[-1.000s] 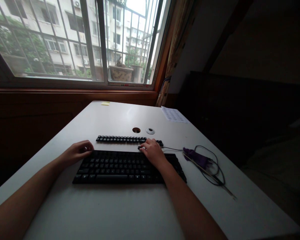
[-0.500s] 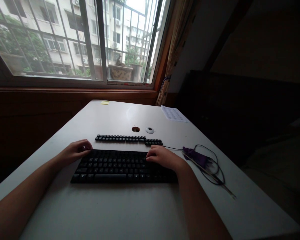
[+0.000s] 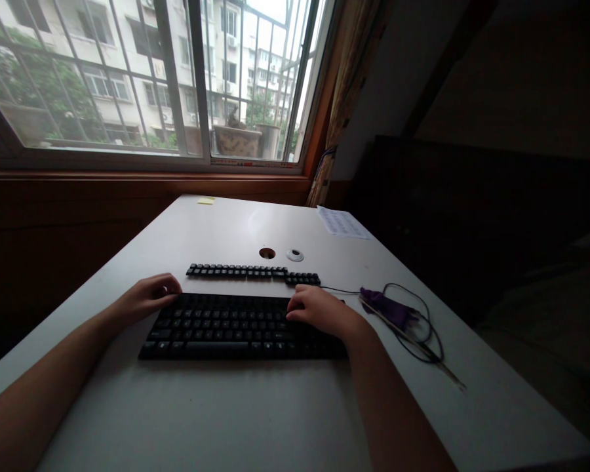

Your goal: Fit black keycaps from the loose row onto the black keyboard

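A black keyboard (image 3: 216, 324) lies on the white table, its lower rows of keys in place and its top strip dark and without visible keycaps. At its upper left corner is my left hand (image 3: 152, 295), fingers curled and closed on the keyboard's edge. Over the right part of the keys is my right hand (image 3: 319, 308), thumb and fingers pinched together low against the board; what is between the fingertips is hidden. Just behind the keyboard, loose black keycaps (image 3: 236, 271) stand lined up in rows, with a shorter block of keycaps (image 3: 303, 278) at the right end.
A purple cloth pouch (image 3: 386, 308), a thin stick (image 3: 423, 351) and a looped black cable (image 3: 440, 334) lie at the right. Farther back are a round hole (image 3: 267, 254), a white ring (image 3: 295, 255), printed paper (image 3: 344, 223) and yellow notes (image 3: 206, 200). A barred window stands behind.
My right hand has shifted very slightly to the left over the keys, still pinched. My left hand stays at the keyboard's corner, and the rows of keycaps look unchanged.
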`<move>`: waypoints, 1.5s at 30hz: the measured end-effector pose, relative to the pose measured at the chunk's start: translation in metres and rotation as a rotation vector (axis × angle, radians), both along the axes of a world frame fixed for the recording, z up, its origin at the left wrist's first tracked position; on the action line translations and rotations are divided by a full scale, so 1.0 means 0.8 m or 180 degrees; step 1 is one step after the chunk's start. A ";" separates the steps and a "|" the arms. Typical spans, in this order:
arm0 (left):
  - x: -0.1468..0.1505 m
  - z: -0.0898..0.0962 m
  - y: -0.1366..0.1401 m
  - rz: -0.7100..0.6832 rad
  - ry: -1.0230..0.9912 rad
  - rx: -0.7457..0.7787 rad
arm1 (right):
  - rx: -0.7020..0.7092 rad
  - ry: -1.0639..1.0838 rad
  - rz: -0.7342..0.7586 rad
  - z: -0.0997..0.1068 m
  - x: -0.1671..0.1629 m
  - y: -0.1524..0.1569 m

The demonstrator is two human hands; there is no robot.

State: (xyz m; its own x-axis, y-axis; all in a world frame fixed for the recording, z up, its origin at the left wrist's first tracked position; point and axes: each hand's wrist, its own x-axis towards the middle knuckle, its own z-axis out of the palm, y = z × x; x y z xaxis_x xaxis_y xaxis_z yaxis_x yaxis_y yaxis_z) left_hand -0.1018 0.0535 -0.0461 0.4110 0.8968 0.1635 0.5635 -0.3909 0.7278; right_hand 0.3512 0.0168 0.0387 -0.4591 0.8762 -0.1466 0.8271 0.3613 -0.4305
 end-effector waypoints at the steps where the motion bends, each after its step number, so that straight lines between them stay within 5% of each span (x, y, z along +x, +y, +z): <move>1: 0.000 0.000 0.000 0.0000 -0.0001 0.0002 | 0.0041 -0.0064 0.0005 0.002 -0.002 -0.001; 12: 0.004 0.005 -0.003 0.0046 0.0046 0.0039 | 0.0562 -0.0839 0.0251 0.009 -0.019 -0.011; 28: 0.008 0.014 -0.007 0.0066 -0.0024 0.0083 | 0.0701 -0.1324 0.0271 0.029 -0.044 -0.033; 39: 0.012 0.020 -0.009 0.0096 -0.0017 0.0074 | 0.0601 -0.0966 0.0251 0.012 -0.026 -0.016; 45: 0.014 0.022 -0.010 0.0076 -0.0037 0.0149 | 0.0392 -0.0053 -0.0089 0.009 0.006 -0.006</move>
